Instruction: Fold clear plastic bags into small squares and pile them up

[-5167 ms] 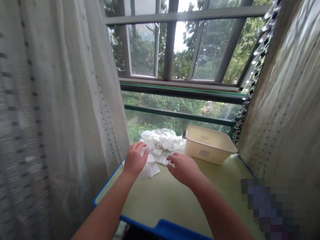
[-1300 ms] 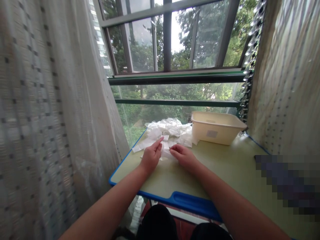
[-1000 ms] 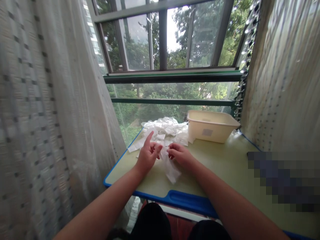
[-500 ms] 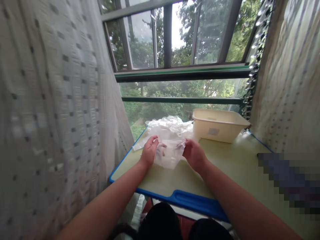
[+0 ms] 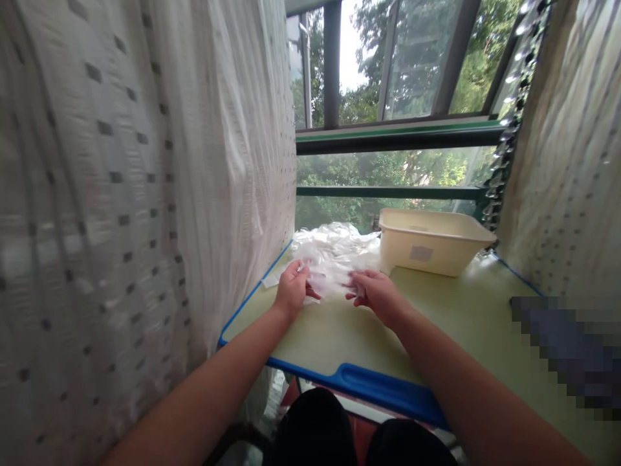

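A heap of thin clear plastic bags lies at the far left of a green table with a blue rim. My left hand and my right hand both pinch one clear plastic bag and hold it spread between them just above the tabletop, right in front of the heap. A cream plastic tub stands to the right of the heap, close to my right hand.
A white dotted curtain hangs close on the left and another curtain on the right. A window with green rails is behind the table. A blurred-out patch sits on the table's right side.
Both hands picked one bag off the tabletop, spread it wide between them, then lowered it toward the table near the heap. My view swung left, so the left curtain fills more of the picture.
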Action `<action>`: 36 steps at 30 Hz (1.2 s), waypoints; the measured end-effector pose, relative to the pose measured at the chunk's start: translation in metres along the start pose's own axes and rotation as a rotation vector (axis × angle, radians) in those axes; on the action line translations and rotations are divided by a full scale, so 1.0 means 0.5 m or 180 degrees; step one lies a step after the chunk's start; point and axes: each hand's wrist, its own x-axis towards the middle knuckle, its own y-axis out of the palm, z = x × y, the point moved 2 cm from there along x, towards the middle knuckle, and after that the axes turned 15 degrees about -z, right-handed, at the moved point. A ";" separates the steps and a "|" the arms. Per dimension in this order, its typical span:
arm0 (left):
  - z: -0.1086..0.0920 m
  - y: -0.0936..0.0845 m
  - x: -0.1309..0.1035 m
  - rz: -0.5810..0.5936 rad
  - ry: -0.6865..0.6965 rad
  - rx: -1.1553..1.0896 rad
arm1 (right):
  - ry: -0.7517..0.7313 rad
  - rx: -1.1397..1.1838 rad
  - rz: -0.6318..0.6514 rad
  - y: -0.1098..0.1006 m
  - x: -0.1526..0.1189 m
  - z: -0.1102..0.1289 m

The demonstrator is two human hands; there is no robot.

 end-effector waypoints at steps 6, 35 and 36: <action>-0.001 0.000 0.000 -0.0123 -0.0146 -0.0091 | -0.0057 -0.0156 -0.0560 -0.029 0.028 0.005; -0.026 -0.004 -0.039 0.0443 0.1205 0.1263 | -0.2736 -0.2088 -0.0838 -0.054 0.008 0.052; -0.033 -0.005 -0.045 0.0358 0.1667 0.1460 | -0.2659 -0.1982 -0.0738 -0.053 0.005 0.051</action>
